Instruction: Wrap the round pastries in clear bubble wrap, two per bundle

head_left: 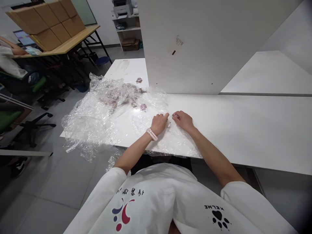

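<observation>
Along the white bench [243,130] we have one heap of clear film [90,113], at least three loose pieces [143,107], our left hand [159,124] on film — its hold we cannot tell — and our right hand [184,121], fingers pinching one small piece [175,115], its direction and long axis unclear.

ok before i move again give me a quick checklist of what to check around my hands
1. Small item held in the right hand: ok, at the fingertips.
2. Left hand free of small pieces: cannot tell, its palm is hidden.
3. Plastic film wholly on the white table: not ok, it hangs over the edge.
4. Pink packet away from the near table edge: ok, it lies beyond the left hand.
5. Held item undamaged: cannot tell, too small.
</observation>
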Available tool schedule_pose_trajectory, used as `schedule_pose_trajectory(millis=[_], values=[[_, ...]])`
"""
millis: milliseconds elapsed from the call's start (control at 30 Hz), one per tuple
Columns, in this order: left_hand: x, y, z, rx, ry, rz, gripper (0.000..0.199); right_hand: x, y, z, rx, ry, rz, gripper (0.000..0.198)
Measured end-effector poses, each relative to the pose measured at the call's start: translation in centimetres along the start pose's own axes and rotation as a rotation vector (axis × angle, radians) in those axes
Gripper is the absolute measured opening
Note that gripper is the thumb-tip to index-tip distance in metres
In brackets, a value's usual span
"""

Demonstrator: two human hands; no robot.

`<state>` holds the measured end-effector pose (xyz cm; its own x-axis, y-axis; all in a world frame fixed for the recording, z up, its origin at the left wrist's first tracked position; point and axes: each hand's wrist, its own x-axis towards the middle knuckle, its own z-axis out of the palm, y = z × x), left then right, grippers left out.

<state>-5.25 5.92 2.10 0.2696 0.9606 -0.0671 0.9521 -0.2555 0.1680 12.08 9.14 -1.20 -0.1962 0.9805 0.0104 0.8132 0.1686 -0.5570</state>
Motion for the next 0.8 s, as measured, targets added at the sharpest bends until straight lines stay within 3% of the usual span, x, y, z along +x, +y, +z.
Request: schedule_pose_trajectory(millis=[133, 267, 367, 433, 500, 600, 733, 800], values=[[0.4, -2.1, -1.2, -0.033, 0.054, -0.047, 0.033, -0.5, 0.4, 0.7, 0.015, 0.049, 0.012, 0.026], [-1.4, -2.5, -3.0, -0.156, 0.29, -0.041, 0.03, 1.0, 1.6, -0.3, 0.015, 0.075, 0.051, 0.022], [-3.4, -0.5, -3.1, -0.288, 0.422, 0.041, 0.027, 3.2, 2.8, -2.7, -0.012, 0.161, 0.185, 0.028], [-4.2, 1.5, -2.1, -0.381, 0.4, 0.108, 0.026, 4.0, 3.3, -4.8, -0.037, 0.239, 0.27, 0.037], [-4.6, 3.3, -0.6, -0.418, 0.325, 0.145, 0.03, 3.5, 3.4, -6.7, -0.081, 0.334, 0.243, 0.051], [-4.6, 4.3, 1.3, -0.335, 0.197, 0.134, 0.033, -0.5, 2.9, -7.9, -0.064, 0.325, -0.02, 0.046], [-5.3, 1.9, 1.9, -0.201, 0.1, 0.127, 0.024, -9.6, 2.4, -6.3, 0.017, -0.064, -0.314, 0.033], [-5.9, 0.4, 1.5, -0.174, 0.097, 0.122, 0.021, -13.9, 2.7, -5.4, 0.01, -0.138, -0.341, 0.03]])
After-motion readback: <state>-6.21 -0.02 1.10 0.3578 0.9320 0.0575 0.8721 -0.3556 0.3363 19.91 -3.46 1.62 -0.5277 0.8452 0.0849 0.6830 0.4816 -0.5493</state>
